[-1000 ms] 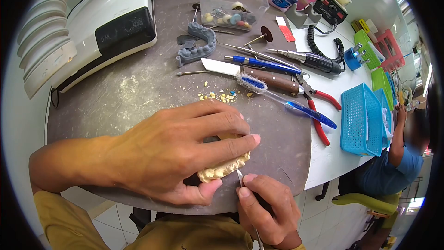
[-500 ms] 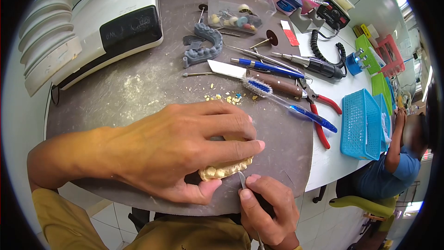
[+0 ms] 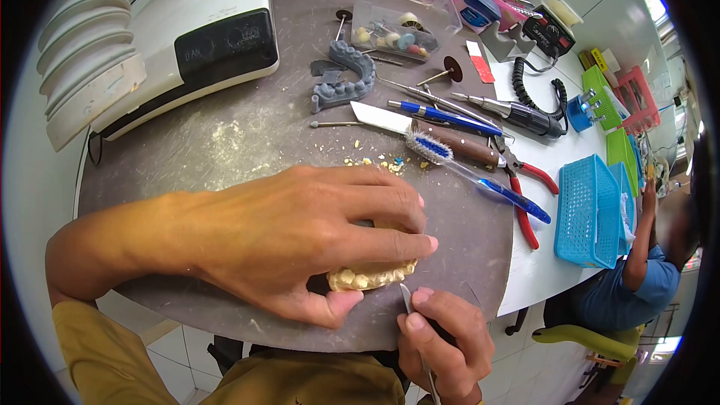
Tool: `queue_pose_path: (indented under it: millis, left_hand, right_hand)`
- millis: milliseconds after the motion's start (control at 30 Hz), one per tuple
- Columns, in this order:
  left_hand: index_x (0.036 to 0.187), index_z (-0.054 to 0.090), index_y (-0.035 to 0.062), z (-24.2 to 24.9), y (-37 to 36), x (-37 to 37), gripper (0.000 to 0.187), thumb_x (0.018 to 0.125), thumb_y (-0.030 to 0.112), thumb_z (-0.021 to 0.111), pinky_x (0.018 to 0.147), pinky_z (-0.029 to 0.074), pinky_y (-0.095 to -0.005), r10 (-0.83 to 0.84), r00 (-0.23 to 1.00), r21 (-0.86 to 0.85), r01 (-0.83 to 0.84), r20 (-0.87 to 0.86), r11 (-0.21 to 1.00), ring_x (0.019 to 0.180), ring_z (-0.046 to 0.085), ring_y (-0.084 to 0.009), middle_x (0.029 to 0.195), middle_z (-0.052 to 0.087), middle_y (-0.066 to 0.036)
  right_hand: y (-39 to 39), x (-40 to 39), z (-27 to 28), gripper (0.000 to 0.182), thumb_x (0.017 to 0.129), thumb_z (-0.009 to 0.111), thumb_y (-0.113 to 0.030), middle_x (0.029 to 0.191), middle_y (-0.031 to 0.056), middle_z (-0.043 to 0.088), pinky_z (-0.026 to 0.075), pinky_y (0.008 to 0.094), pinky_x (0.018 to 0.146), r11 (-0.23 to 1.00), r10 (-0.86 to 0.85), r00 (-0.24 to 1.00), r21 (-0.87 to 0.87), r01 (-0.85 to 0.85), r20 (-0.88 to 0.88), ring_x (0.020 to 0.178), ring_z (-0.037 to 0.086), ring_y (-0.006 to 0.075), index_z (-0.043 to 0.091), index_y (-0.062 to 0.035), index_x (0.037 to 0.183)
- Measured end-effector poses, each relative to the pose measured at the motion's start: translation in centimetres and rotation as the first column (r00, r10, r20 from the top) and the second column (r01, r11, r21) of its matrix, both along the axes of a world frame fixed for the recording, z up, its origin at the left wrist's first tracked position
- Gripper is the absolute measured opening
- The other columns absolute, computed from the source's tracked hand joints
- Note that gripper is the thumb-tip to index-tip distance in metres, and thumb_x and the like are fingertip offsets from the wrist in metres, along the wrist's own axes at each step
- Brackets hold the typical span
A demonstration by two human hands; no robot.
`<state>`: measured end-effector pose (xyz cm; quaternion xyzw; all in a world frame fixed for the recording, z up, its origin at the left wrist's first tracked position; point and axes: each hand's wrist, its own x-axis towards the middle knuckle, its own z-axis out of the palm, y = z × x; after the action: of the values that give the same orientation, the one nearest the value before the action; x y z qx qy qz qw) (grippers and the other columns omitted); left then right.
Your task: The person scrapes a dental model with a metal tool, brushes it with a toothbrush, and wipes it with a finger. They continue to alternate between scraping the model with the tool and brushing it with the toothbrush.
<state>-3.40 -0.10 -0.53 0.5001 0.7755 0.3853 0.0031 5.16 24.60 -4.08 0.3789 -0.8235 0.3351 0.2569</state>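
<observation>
My left hand [image 3: 300, 229] is closed over a yellowish dental cast [image 3: 371, 277], pressing it against the grey tabletop [image 3: 262, 135]. The thumb sits at the cast's left end, while the fingers reach across its top and hide most of it. A row of teeth shows along the near side. Just below and right of the cast, my right hand [image 3: 446, 337] pinches a slim metal carving knife [image 3: 407, 298]. Its blade tip points up toward the teeth, a small gap away. Yellow crumbs [image 3: 367, 161] lie beyond my left hand.
Farther back are a grey dental model [image 3: 341, 82], a plaster knife [image 3: 382, 118], a blue toothbrush [image 3: 480, 177], red-handled pliers [image 3: 527, 210] and a rotary handpiece [image 3: 517, 114]. An extraction box [image 3: 210, 37] stands left, a blue basket [image 3: 589, 210] right. Another person [image 3: 637, 277] sits at far right.
The knife tip has drawn back slightly from the cast's near edge. My left hand keeps its hold on the cast. The whole view has shifted a little.
</observation>
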Motion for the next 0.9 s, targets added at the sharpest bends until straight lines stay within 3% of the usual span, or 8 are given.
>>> queue_pose_path:
  millis: [67,133,367,467,667,767,833,900]
  left_hand:
    - [0.136,0.066,0.0044,-0.2,0.0,0.0,0.068,0.069,0.013,0.074,0.102,0.057,-0.0452,0.004,1.0,0.009,-0.004,-0.002,1.0,0.123,0.063,-0.0352,0.121,0.066,-0.011]
    - [0.136,0.067,0.0045,-0.3,0.0,0.0,0.067,0.069,0.013,0.075,0.102,0.057,-0.045,0.005,1.0,0.017,-0.005,0.001,1.0,0.123,0.064,-0.035,0.121,0.066,-0.011]
    - [0.134,0.068,0.0053,-0.3,0.2,0.2,0.066,0.069,0.016,0.077,0.099,0.059,-0.0434,0.036,0.999,-0.003,-0.036,-0.017,0.999,0.12,0.066,-0.0335,0.121,0.066,-0.01]
    - [0.134,0.069,0.0059,-0.2,0.2,0.2,0.066,0.069,0.016,0.077,0.098,0.059,-0.043,0.043,0.999,-0.007,-0.044,-0.02,0.999,0.118,0.066,-0.0331,0.12,0.066,-0.009]
    - [0.133,0.069,0.0063,-0.2,0.3,0.2,0.067,0.068,0.017,0.078,0.097,0.06,-0.0425,0.049,0.999,-0.006,-0.049,-0.024,0.999,0.117,0.067,-0.0326,0.12,0.066,-0.009]
    - [0.133,0.069,0.0063,-0.3,0.3,0.2,0.067,0.068,0.018,0.078,0.096,0.06,-0.0423,0.052,0.998,-0.008,-0.052,-0.031,0.999,0.116,0.067,-0.0327,0.12,0.066,-0.009]
    - [0.133,0.069,0.0062,-0.2,0.3,0.1,0.067,0.068,0.018,0.078,0.096,0.06,-0.0422,0.048,0.998,-0.008,-0.049,-0.033,0.999,0.116,0.067,-0.0328,0.12,0.066,-0.009]
    - [0.133,0.069,0.0059,-0.3,0.3,0.2,0.066,0.069,0.019,0.078,0.095,0.06,-0.0421,0.052,0.998,-0.007,-0.052,-0.035,0.999,0.116,0.067,-0.0329,0.12,0.067,-0.009]
  right_hand:
    - [-0.3,0.2,0.6,0.037,0.08,0.081,0.005,0.101,0.0152,0.073,0.062,0.0355,0.069,0.999,-0.024,0.998,-0.021,0.025,0.051,0.084,0.075,0.0297,0.065,-0.0073,0.11]
    - [-0.9,0.5,1.4,0.028,0.081,0.08,0.006,0.103,0.0157,0.075,0.063,0.0377,0.08,0.994,-0.009,0.994,-0.107,0.021,0.109,0.091,0.075,0.0318,0.074,-0.0027,0.107]
    - [-0.5,0.1,1.8,0.026,0.083,0.079,0.005,0.103,0.0145,0.076,0.063,0.0385,0.08,0.996,-0.008,0.99,-0.087,0.021,0.144,0.09,0.075,0.0311,0.074,-0.0029,0.107]
    - [0.5,-0.6,1.3,0.031,0.079,0.08,0.006,0.105,0.0183,0.073,0.066,0.0353,0.078,0.989,0.143,0.975,0.002,-0.145,0.173,0.095,0.076,0.0302,0.071,0.0032,0.108]
    - [-0.2,-0.2,1.4,0.029,0.078,0.082,0.006,0.105,0.0189,0.074,0.066,0.0353,0.078,0.992,0.124,0.977,-0.038,-0.119,0.175,0.094,0.076,0.0304,0.071,0.0055,0.105]
    - [-0.8,0.2,1.5,0.026,0.084,0.079,0.005,0.103,0.0145,0.076,0.063,0.0386,0.08,0.994,-0.012,0.986,-0.103,0.029,0.164,0.091,0.075,0.0315,0.073,-0.0026,0.107]
    - [-0.3,-0.5,0.8,0.028,0.077,0.082,0.006,0.105,0.019,0.074,0.066,0.0348,0.078,0.993,0.103,0.984,-0.078,-0.092,0.142,0.093,0.076,0.0303,0.071,0.0057,0.104]
    - [-0.1,-0.5,0.8,0.028,0.078,0.082,0.006,0.105,0.0189,0.074,0.066,0.0348,0.078,0.994,0.097,0.985,-0.062,-0.089,0.14,0.094,0.076,0.0302,0.072,0.0053,0.103]
